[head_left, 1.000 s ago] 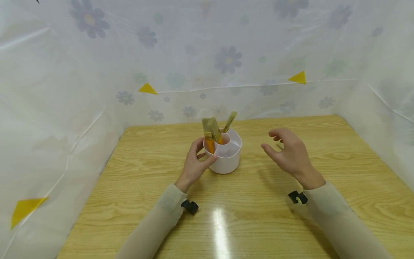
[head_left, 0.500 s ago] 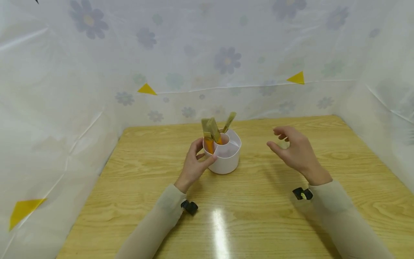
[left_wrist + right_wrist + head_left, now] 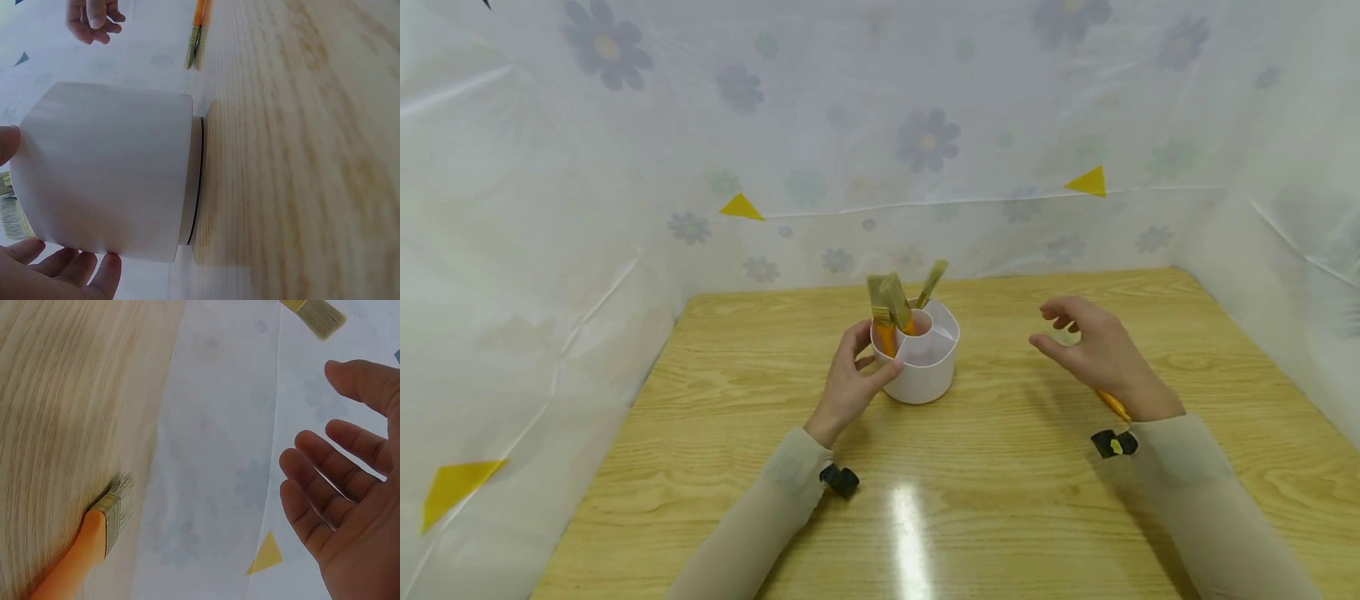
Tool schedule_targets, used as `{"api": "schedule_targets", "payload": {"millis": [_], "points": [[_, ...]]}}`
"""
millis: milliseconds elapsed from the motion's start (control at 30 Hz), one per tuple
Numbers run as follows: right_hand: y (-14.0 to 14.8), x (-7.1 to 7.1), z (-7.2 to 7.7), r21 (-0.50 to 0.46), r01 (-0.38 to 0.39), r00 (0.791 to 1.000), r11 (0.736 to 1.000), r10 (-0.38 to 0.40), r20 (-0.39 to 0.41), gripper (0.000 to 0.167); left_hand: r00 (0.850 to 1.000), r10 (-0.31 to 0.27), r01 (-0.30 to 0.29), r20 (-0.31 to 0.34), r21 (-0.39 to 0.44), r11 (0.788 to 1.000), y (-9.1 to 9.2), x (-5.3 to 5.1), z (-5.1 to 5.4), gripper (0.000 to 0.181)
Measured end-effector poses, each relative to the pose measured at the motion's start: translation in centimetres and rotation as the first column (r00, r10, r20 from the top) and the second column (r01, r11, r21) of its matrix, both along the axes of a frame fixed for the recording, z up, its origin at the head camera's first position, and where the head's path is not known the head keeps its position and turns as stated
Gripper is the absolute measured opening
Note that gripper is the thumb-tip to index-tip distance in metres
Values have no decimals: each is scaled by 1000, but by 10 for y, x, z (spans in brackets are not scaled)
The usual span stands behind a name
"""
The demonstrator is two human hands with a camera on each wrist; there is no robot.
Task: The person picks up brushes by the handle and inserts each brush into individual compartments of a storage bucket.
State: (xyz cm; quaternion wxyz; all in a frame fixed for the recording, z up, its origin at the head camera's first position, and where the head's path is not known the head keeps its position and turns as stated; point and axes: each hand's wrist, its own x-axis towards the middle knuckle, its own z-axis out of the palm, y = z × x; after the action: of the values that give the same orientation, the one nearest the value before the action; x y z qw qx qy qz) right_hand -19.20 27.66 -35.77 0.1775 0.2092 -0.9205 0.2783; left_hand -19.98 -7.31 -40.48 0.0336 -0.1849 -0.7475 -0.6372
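A white round brush holder (image 3: 925, 385) with compartments stands upright on the table. My left hand (image 3: 847, 385) grips its left side, thumb on the front rim; in the left wrist view its fingers (image 3: 109, 275) press the wall. Three bristle brushes stick up from it: a wide one (image 3: 880, 292) at the left, another (image 3: 897, 302) beside it, and a narrower one (image 3: 934, 282) at the back. To the right my right hand (image 3: 1097, 350) hovers, bent fingers apart, holding nothing. Beneath it lies an orange-handled paintbrush (image 3: 78, 550), mostly hidden from the head view.
The wooden table (image 3: 985, 508) has a bright reflection near its front. Pale flowered sheeting (image 3: 850, 125) walls it in at the back and both sides, marked with yellow triangles (image 3: 1088, 181). A small black camera (image 3: 840, 481) sits at the left wrist.
My right hand has moved a little to the right, away from the holder, and more of the orange handle beneath it shows. The left hand and holder stay in place.
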Motion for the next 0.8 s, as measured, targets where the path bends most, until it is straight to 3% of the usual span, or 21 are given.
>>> {"api": "schedule_targets", "payload": {"millis": [167, 267, 800], "points": [[5, -2, -1, 6, 9, 998, 1000, -10, 67, 38, 999, -42, 42, 9, 25, 999, 0, 11, 20, 68], [9, -3, -3, 29, 11, 994, 1000, -14, 106, 38, 999, -49, 49, 7, 12, 999, 0, 14, 26, 69], [24, -6, -9, 90, 10, 985, 996, -25, 169, 41, 999, -43, 43, 2, 9, 999, 0, 14, 26, 68]]}}
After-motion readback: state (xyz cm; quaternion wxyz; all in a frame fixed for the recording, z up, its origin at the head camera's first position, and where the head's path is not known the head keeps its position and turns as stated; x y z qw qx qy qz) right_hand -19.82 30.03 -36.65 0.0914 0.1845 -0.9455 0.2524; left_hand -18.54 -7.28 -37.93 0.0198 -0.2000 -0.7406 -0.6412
